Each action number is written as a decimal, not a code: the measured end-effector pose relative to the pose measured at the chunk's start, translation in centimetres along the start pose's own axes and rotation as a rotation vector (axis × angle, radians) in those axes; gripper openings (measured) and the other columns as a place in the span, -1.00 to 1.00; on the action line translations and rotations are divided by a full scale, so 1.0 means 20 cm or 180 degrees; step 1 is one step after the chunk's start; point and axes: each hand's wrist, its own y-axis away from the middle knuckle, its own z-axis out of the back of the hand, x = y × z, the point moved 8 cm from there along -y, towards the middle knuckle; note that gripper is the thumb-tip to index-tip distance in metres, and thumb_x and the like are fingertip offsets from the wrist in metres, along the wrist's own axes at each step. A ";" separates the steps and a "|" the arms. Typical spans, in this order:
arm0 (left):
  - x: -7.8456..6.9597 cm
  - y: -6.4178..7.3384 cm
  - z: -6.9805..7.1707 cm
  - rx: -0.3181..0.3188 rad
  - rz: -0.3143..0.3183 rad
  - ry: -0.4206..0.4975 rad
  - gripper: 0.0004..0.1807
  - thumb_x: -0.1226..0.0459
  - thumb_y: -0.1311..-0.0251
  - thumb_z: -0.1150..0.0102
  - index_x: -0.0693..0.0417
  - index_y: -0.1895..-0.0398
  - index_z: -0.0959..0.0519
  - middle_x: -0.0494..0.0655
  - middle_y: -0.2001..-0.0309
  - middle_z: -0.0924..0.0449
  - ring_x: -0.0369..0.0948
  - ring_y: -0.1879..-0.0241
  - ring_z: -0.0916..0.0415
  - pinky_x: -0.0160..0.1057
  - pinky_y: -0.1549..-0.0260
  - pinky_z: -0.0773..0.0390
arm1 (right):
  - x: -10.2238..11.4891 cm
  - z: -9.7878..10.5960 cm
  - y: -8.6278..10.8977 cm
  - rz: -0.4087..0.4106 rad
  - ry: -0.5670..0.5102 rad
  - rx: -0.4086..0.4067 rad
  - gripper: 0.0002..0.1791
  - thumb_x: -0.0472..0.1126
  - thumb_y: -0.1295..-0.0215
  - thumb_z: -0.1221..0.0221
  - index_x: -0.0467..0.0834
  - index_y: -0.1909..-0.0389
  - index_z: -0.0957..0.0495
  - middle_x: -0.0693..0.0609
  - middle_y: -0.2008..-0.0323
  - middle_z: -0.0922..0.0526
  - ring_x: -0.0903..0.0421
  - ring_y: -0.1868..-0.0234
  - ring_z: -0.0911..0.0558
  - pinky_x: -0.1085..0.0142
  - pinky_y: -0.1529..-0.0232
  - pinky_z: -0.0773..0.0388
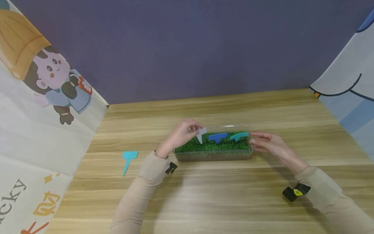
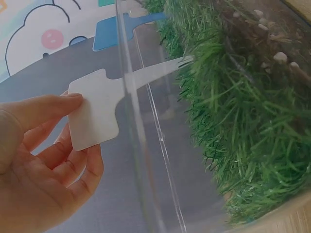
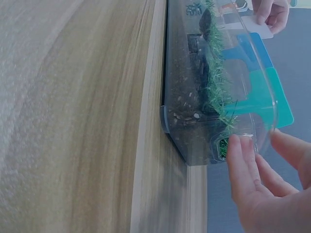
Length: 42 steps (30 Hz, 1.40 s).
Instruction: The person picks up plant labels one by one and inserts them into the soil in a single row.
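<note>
My left hand (image 1: 183, 132) pinches the head of a white T-shaped plant label (image 2: 95, 109) between thumb and fingers; its pointed stem reaches down to the grass. Green grass (image 2: 233, 121) fills a clear plastic box (image 3: 182, 141) above a layer of brown soil. A blue plant label (image 1: 218, 137) and a teal plant label (image 1: 239, 136) stand in the grass to the right of the white one. At the box's right end, my right hand (image 1: 270, 145) touches the wall near the rim with its fingertips, the fingers fairly straight.
A light-blue plant label (image 1: 128, 159) lies on the wooden table (image 1: 204, 198), left of my left forearm. Behind the table rises a dark blue-grey panel (image 1: 187, 48). Cartoon-printed sheets (image 1: 32, 130) hang at both sides.
</note>
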 end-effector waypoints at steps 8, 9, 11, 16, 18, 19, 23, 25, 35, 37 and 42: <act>0.00 -0.01 -0.02 0.0053 -0.0008 -0.0142 -0.78 0.47 -0.06 -0.07 0.21 0.20 -0.56 -0.02 0.26 -0.56 -0.21 0.29 -0.46 -0.40 0.25 -0.46 | 0.02 -0.01 0.01 0.0047 0.0097 0.0046 -0.40 -0.12 -0.04 -0.24 -0.14 -0.14 -0.33 0.02 0.18 -0.61 0.10 0.14 -0.59 0.27 0.11 -0.48; 0.00 -0.01 -0.02 0.0059 -0.0005 -0.0164 -0.78 0.47 -0.06 -0.07 0.20 0.20 -0.56 -0.02 0.26 -0.56 -0.22 0.29 -0.46 -0.40 0.25 -0.47 | 0.03 -0.02 0.02 0.0074 0.0079 0.0085 -0.44 -0.14 -0.07 -0.22 -0.13 -0.13 -0.35 0.02 0.18 -0.61 0.11 0.15 -0.59 0.28 0.11 -0.49; 0.00 -0.01 -0.03 0.0074 -0.0013 -0.0206 -0.78 0.47 -0.06 -0.07 0.19 0.19 -0.56 -0.02 0.26 -0.55 -0.22 0.28 -0.47 -0.40 0.25 -0.47 | 0.06 -0.04 0.04 0.0130 0.0071 0.0168 -0.49 -0.15 -0.09 -0.20 -0.11 -0.11 -0.37 0.03 0.18 -0.62 0.13 0.15 -0.59 0.28 0.12 -0.49; -0.01 0.00 -0.04 0.0094 -0.0024 -0.0270 -0.78 0.46 -0.07 -0.07 0.17 0.19 -0.56 -0.04 0.25 -0.54 -0.21 0.28 -0.47 -0.39 0.25 -0.48 | 0.12 -0.09 0.08 0.0087 0.0102 0.0150 -0.43 -0.12 -0.07 -0.22 -0.13 -0.14 -0.34 0.07 0.21 -0.62 0.16 0.17 -0.59 0.30 0.12 -0.49; -0.02 0.00 -0.04 0.0084 -0.0037 -0.0292 -0.78 0.46 -0.07 -0.07 0.17 0.19 -0.56 -0.04 0.26 -0.54 -0.21 0.28 -0.47 -0.38 0.25 -0.48 | 0.12 -0.09 0.09 0.0045 0.0122 0.0101 -0.41 -0.11 -0.06 -0.23 -0.14 -0.15 -0.32 0.07 0.21 -0.62 0.16 0.17 -0.60 0.30 0.11 -0.49; -0.02 0.00 -0.04 0.0077 -0.0058 -0.0301 -0.78 0.47 -0.06 -0.07 0.17 0.20 -0.56 -0.03 0.26 -0.55 -0.21 0.28 -0.47 -0.38 0.25 -0.48 | 0.12 -0.09 0.09 0.0051 0.0118 0.0105 -0.40 -0.11 -0.05 -0.23 -0.14 -0.15 -0.32 0.07 0.21 -0.62 0.16 0.17 -0.60 0.30 0.11 -0.48; -0.03 0.00 -0.04 0.0073 -0.0115 -0.0339 -0.78 0.48 -0.07 -0.05 0.19 0.20 -0.56 0.00 0.26 -0.55 -0.21 0.29 -0.48 -0.37 0.25 -0.49 | 0.10 -0.07 0.07 0.0114 0.0109 0.0138 -0.45 -0.14 -0.09 -0.21 -0.14 -0.13 -0.33 0.05 0.20 -0.62 0.14 0.16 -0.59 0.29 0.11 -0.49; -0.03 0.00 -0.05 0.0090 -0.0109 -0.0333 -0.78 0.48 -0.07 -0.05 0.20 0.20 -0.56 0.02 0.26 -0.55 -0.20 0.29 -0.48 -0.37 0.27 -0.49 | 0.08 -0.06 0.05 0.0141 0.0084 0.0167 -0.47 -0.16 -0.09 -0.20 -0.12 -0.12 -0.36 0.03 0.18 -0.61 0.12 0.15 -0.59 0.28 0.11 -0.48; -0.03 0.00 -0.06 0.0116 -0.0134 -0.0428 -0.78 0.50 -0.04 -0.07 0.20 0.22 -0.57 0.01 0.31 -0.57 -0.22 0.33 -0.49 -0.42 0.34 -0.48 | 0.03 -0.03 0.02 0.0107 0.0045 0.0113 -0.43 -0.16 -0.06 -0.23 -0.14 -0.14 -0.34 0.00 0.17 -0.61 0.09 0.15 -0.59 0.27 0.11 -0.49; -0.03 0.00 -0.07 0.0115 -0.0125 -0.0431 -0.78 0.50 -0.04 -0.08 0.20 0.23 -0.57 0.01 0.31 -0.57 -0.22 0.33 -0.48 -0.42 0.34 -0.48 | 0.03 -0.02 0.02 0.0063 0.0042 0.0056 -0.40 -0.13 -0.02 -0.25 -0.13 -0.13 -0.35 0.01 0.18 -0.61 0.10 0.15 -0.59 0.27 0.11 -0.49; -0.02 0.00 -0.07 0.0119 -0.0117 -0.0425 -0.79 0.49 -0.05 -0.07 0.20 0.23 -0.57 0.01 0.30 -0.56 -0.21 0.31 -0.48 -0.40 0.33 -0.49 | 0.04 -0.03 0.03 0.0098 0.0032 0.0116 -0.39 -0.09 0.00 -0.27 -0.13 -0.12 -0.36 0.00 0.18 -0.61 0.10 0.15 -0.59 0.27 0.11 -0.49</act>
